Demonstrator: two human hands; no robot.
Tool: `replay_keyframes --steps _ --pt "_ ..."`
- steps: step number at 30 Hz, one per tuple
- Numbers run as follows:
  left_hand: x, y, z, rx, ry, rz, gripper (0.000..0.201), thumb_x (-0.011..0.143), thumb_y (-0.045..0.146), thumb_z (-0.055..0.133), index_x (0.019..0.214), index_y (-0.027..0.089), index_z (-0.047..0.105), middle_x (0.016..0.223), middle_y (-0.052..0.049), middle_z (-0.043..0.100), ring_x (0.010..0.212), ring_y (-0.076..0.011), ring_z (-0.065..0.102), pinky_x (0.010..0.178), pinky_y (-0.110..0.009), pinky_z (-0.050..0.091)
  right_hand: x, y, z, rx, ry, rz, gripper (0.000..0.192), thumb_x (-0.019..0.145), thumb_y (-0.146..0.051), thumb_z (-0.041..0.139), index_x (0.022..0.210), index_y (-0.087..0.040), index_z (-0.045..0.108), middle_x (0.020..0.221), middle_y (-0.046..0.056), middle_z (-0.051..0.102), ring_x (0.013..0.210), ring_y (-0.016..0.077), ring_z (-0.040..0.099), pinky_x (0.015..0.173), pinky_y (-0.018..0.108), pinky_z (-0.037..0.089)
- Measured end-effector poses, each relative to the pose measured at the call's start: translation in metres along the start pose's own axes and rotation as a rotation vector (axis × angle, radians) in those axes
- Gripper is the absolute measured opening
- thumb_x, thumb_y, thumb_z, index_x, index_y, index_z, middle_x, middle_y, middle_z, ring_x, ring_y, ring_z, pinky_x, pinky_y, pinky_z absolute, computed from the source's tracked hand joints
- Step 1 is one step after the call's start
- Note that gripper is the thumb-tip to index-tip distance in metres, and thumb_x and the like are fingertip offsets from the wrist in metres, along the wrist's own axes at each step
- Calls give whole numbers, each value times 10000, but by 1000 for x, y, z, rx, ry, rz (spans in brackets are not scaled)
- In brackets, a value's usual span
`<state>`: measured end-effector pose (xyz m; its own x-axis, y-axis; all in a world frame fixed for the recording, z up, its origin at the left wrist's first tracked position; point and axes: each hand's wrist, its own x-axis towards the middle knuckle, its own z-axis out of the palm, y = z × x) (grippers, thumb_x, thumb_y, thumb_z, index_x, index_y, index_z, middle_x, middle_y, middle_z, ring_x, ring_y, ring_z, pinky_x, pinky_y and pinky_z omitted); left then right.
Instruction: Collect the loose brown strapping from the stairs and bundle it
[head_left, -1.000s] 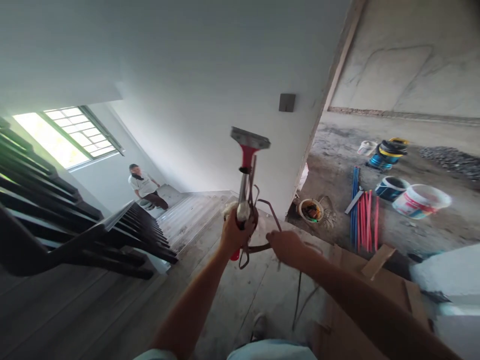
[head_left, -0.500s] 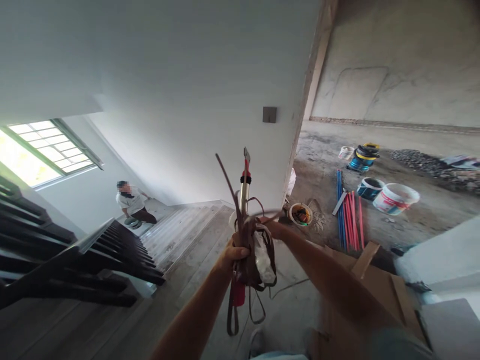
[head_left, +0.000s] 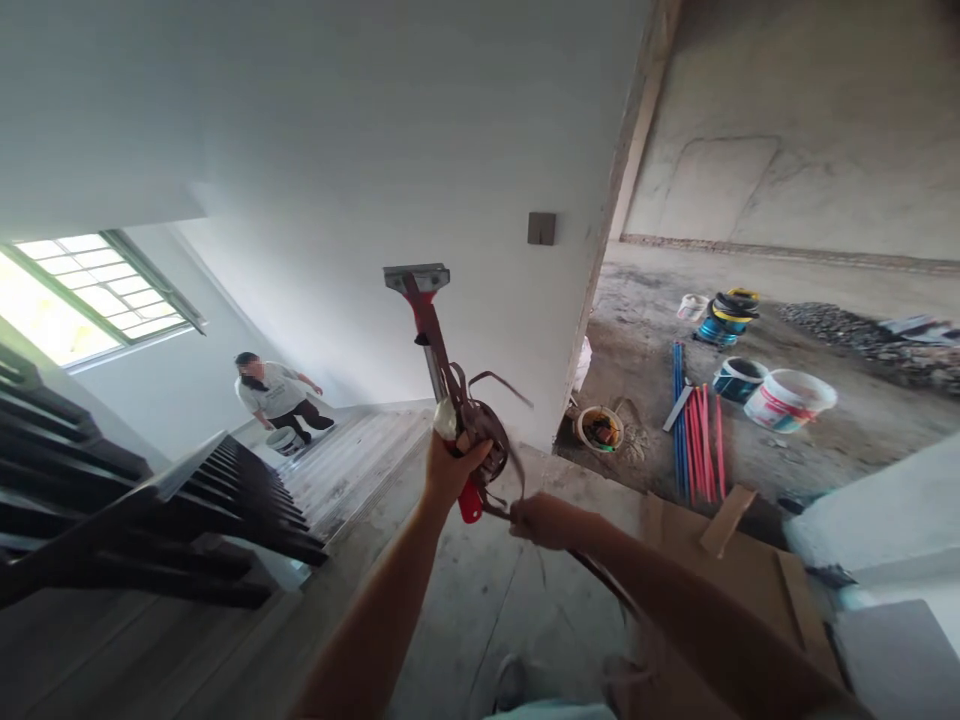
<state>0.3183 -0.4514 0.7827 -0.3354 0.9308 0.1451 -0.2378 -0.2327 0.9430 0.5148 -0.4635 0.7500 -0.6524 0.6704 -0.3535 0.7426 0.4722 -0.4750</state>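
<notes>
My left hand (head_left: 448, 470) is wrapped round a long-handled scraper (head_left: 424, 298), its wide metal blade tilted up in front of the white wall. The red handle end sticks out below my fist. Pressed against the scraper in the same grip is a tangle of brown strips (head_left: 487, 440), some looped and curling outward. A small pale wad (head_left: 445, 418) shows above my thumb. Lower and to the right, my right hand (head_left: 551, 522) is closed on one brown strip, whose loose end trails below the forearm.
A person (head_left: 277, 390) is on the stairs (head_left: 352, 450) at left with a bucket (head_left: 285, 440), beyond a dark railing (head_left: 232, 500). To the right are a tool bucket (head_left: 600, 428), red and blue pipes (head_left: 697, 440), paint buckets (head_left: 791, 400), cardboard (head_left: 757, 560) and a vacuum (head_left: 726, 318).
The scraper has turned, its blade now facing me and leaning left. My right hand has moved from the bundle down and right, drawing a strip. The person on the stairs has risen somewhat.
</notes>
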Motion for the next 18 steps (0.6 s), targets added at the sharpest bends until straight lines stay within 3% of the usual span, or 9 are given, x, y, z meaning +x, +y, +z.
replay_keyframes --steps 4,7,9,12,15,18 --pt "-2 3 -3 -63 -45 -61 597 568 272 884 1057 161 560 836 0 675 657 -140 638 614 -273 574 -2 55 -26 374 68 118 131 786 -247 542 797 -134 608 661 12 594 598 132 580 578 243 460" --pt "-1 7 -10 -39 -131 -118 593 562 244 887 1045 166 551 793 16 670 624 -132 623 589 -264 567 -12 80 -40 569 211 121 204 712 -293 633 822 -122 638 655 -12 582 569 109 526 560 240 429" --pt "-5 7 -14 -14 -269 -198 576 557 220 885 1024 162 554 758 14 673 596 -138 617 565 -268 560 -20 76 -56 474 377 60 421 669 -294 697 1046 -115 648 680 -30 583 606 113 527 608 251 423" --pt "-15 3 -13 -2 -477 -294 535 555 189 878 1000 158 583 757 -5 684 608 -149 620 554 -254 536 -28 48 -91 272 573 -43 701 661 -219 714 1334 -164 524 741 -40 596 683 120 544 705 266 418" --pt "-28 -3 -9 -74 -664 -394 517 532 160 879 986 158 630 765 -13 685 627 -146 615 558 -231 511 -30 22 -124 258 547 -122 513 680 -291 734 1171 -162 660 772 -8 594 693 125 535 702 273 418" --pt "-38 -8 -3 -181 -762 -509 497 488 155 882 943 144 681 704 -15 672 554 -132 587 505 -219 482 -26 17 -127 454 341 -225 372 701 -452 699 909 -144 714 911 61 612 773 157 566 679 283 447"
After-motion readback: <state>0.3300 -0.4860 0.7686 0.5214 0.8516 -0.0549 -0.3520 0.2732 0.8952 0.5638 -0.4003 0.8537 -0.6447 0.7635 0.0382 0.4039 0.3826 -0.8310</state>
